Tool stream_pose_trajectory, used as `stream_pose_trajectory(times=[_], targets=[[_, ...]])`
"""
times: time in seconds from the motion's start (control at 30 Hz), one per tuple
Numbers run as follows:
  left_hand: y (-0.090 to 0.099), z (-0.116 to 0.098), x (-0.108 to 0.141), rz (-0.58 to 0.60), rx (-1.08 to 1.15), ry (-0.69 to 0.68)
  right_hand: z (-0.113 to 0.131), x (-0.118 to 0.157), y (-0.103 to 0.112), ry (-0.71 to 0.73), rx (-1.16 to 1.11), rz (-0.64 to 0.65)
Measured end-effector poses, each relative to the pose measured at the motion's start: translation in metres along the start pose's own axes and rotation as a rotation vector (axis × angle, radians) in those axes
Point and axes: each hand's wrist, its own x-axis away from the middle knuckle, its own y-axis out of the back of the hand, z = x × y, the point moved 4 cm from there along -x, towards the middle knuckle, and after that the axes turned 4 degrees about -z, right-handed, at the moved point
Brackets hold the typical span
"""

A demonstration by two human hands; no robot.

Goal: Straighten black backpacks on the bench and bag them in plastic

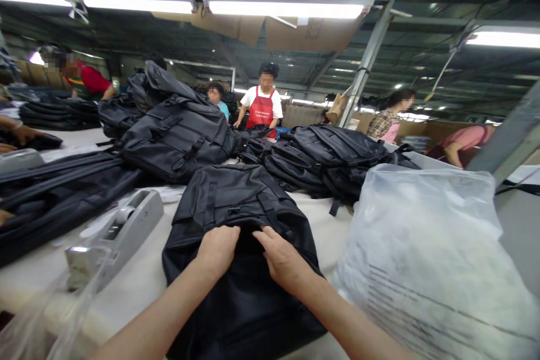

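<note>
A black backpack (244,304) lies on the pale table (139,292) straight in front of me, with straps and buckles on its upper part. A dark opening gapes across its middle. My left hand (218,248) is closed on the left edge of this opening, its fingers curled over the fabric. On the right edge, my right hand (276,253) pinches the fabric between thumb and fingers. The two hands are a short distance apart, and the opening between them is too dark to see into.
A grey tape dispenser (139,225) stands to the left. A bulging translucent plastic bag (426,253) fills the right side. Piles of black backpacks (181,129) lie behind. Several people, one in a red apron (260,108), are beyond. A metal post (367,62) rises at the right.
</note>
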Motion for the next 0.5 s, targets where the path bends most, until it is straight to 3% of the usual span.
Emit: stream_pose_trajectory(times=[0.1,0.2,0.33,0.5], targets=[[-0.003,0.011,-0.006,-0.059,0.034,0.032,0.004,0.001,-0.007,-0.086,0.201,0.225],[-0.003,0.016,-0.008,-0.098,0.039,0.046,0.008,-0.005,-0.01,-0.075,0.314,0.395],[0.001,0.011,-0.007,-0.104,-0.032,0.063,0.011,-0.014,-0.013,-0.021,0.318,0.419],[0.003,-0.008,-0.009,0.052,-0.15,-0.02,0.01,-0.013,-0.021,0.034,0.245,0.39]])
